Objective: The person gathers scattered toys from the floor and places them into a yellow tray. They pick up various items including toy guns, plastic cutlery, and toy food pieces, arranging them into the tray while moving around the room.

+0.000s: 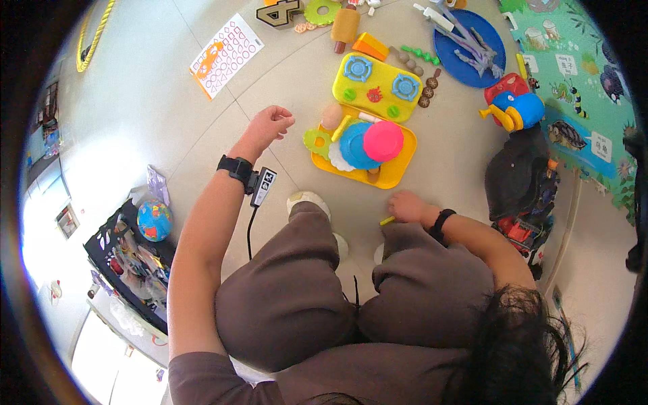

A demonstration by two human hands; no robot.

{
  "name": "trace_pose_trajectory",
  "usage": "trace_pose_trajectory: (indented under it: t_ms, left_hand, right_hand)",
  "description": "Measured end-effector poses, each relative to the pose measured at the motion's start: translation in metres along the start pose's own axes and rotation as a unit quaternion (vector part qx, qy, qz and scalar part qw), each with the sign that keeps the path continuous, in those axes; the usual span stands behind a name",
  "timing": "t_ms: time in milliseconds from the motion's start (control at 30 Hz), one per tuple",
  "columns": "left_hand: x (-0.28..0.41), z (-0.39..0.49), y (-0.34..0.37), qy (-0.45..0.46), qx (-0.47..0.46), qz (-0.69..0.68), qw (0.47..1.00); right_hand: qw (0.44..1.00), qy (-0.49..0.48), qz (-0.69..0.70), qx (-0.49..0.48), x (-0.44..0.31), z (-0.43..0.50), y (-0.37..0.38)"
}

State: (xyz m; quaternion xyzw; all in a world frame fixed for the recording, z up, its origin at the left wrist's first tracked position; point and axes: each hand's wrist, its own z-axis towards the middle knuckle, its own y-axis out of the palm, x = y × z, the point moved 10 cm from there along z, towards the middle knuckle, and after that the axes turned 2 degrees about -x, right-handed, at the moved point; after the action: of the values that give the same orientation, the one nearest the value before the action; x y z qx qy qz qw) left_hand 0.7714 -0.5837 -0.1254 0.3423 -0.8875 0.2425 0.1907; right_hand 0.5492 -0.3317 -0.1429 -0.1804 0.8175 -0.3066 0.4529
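Note:
My left hand (268, 125) hangs over the floor with bent fingers and nothing in it, left of a yellow tray (324, 164). Near my knee, my right hand (409, 206) is closed around a thin yellow-green stick (387, 220). Stacked on the tray are a pink dish (383, 142) and blue scalloped dishes (354, 147) over a white one (340, 158). A toy egg (332, 116) and a green ring (317, 143) lie at the tray's left edge. Against the tray's far side rests a yellow toy stove (377, 86) with blue burners.
Beyond the stove lie a toy popsicle (346, 25), an orange wedge (371, 45) and toy skewers (428, 91). A blue plate (468, 48) holds grey figures. At right are a blue toy (526, 109), a black bag (516, 177) and a picture mat (567, 101); at left, a shape sheet (233, 55) and a globe (154, 220).

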Motion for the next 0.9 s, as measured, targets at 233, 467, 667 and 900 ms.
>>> trace_pose_trajectory:
  t_ms: [233, 467, 667, 900]
  left_hand:
    - [-0.005, 0.006, 0.054, 0.045, -0.03, 0.187, 0.981]
    - [-0.014, 0.006, 0.073, -0.011, -0.017, 0.094, 0.995]
    - [-0.057, -0.014, 0.022, -0.063, 0.076, 0.033, 0.995]
    - [-0.096, -0.035, 0.0, -0.133, 0.135, -0.075, 0.979]
  right_hand:
    - [0.971, 0.156, 0.133, 0.122, 0.076, -0.025, -0.131]
    - [0.854, 0.354, 0.233, 0.301, 0.176, -0.057, -0.198]
    - [0.785, 0.528, 0.158, 0.281, 0.245, -0.064, -0.215]
    - [0.764, 0.499, 0.148, 0.381, 0.245, -0.077, -0.242]
